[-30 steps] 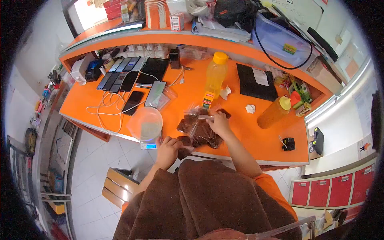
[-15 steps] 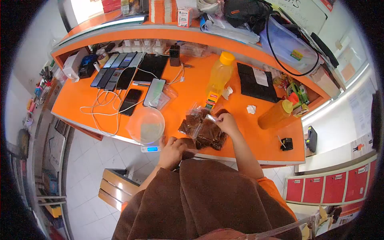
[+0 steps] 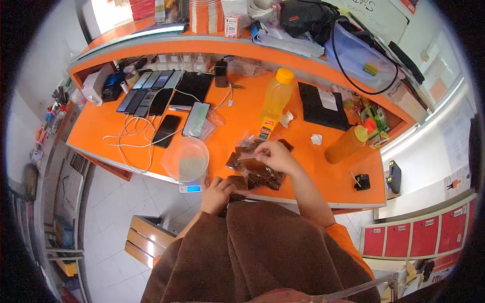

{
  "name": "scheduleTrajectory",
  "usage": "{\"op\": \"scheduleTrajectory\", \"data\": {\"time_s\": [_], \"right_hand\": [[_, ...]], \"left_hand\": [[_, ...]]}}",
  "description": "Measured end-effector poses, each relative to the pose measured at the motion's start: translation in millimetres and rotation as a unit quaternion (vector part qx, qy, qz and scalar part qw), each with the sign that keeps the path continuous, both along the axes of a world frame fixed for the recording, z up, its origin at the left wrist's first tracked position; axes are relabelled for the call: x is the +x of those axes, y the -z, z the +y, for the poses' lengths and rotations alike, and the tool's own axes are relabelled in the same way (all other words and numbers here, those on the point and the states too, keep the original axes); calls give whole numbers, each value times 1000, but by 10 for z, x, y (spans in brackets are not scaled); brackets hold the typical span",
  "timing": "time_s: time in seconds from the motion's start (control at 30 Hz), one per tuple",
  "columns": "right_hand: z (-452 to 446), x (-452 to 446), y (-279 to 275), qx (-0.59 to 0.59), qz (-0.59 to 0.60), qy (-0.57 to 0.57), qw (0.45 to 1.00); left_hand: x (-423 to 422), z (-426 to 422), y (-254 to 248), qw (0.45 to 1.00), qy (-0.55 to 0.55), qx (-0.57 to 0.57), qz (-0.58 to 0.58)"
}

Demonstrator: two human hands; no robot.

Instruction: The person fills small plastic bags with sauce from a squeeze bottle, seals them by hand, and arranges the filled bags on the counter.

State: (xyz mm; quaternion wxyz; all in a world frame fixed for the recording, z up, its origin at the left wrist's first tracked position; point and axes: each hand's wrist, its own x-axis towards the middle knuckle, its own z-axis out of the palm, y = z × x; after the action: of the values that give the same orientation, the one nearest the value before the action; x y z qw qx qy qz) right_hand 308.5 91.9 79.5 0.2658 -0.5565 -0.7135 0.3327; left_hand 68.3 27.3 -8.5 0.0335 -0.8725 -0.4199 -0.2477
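Observation:
A pile of small clear plastic packets with dark brown contents lies near the front edge of the orange table. My right hand is over the pile, thumb and fingers pinched on the edge of a clear plastic packet. At the table edge, my left hand has its fingers curled against a brown packet; their grip is partly hidden. Just left of that hand is a small digital scale with a lit blue display. A round translucent tub sits on the scale.
Behind the pile stands a yellow-capped bottle of yellow liquid. An amber jar is at the right, near a small black box. Several phones and white cables lie at the left. A wooden stool stands below.
My right hand has moved left across the pile, still pinching plastic. My left hand stays at the table edge, shifted only slightly. The camera view has moved a little.

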Motion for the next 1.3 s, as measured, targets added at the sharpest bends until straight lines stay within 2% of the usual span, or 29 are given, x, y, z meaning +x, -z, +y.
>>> {"op": "scheduleTrajectory", "data": {"time_s": [0.17,0.3,0.4,0.47,0.53,0.57,0.6,0.63,0.73,0.77,0.87,0.97,1.07,1.1,1.2,1.3], "right_hand": [[-206,-427,280,162,37,-33,986],[-405,-433,677,108,77,-136,982],[-475,-343,708,104,103,-162,976],[-435,-216,622,101,87,-184,974],[-292,-57,614,173,66,-68,980],[-243,50,548,175,-65,28,982],[-133,158,722,246,-87,98,960],[-22,267,855,192,-180,139,955],[135,371,868,85,-211,146,963],[115,379,859,117,-226,142,957],[185,422,840,49,-184,107,976],[45,366,527,-76,-47,53,995],[-279,235,197,27,-57,-54,997],[-324,200,89,-142,4,-50,989],[-318,252,325,48,-25,23,998],[-116,369,812,214,-132,91,964]], "left_hand": [[23,-81,71,998,-53,13,-30],[109,-112,8,989,-109,51,-82],[82,-76,-54,996,-55,66,-35],[61,-57,-2,998,-16,27,-53],[41,-32,-7,998,8,4,-56],[30,-31,-29,999,13,-2,-50],[23,-41,-46,999,18,-8,-44],[24,-50,-57,999,19,-10,-39],[29,-39,-76,999,22,-13,-27],[25,-37,-73,999,22,-13,-25],[44,-48,-45,999,9,-19,-42],[77,-61,-89,999,-3,-14,-51],[72,-88,-81,999,-4,-17,-46],[70,-90,-70,999,-3,-18,-43],[44,-95,-13,999,-5,-14,-42],[47,-100,-33,999,-4,-13,-43]]}}
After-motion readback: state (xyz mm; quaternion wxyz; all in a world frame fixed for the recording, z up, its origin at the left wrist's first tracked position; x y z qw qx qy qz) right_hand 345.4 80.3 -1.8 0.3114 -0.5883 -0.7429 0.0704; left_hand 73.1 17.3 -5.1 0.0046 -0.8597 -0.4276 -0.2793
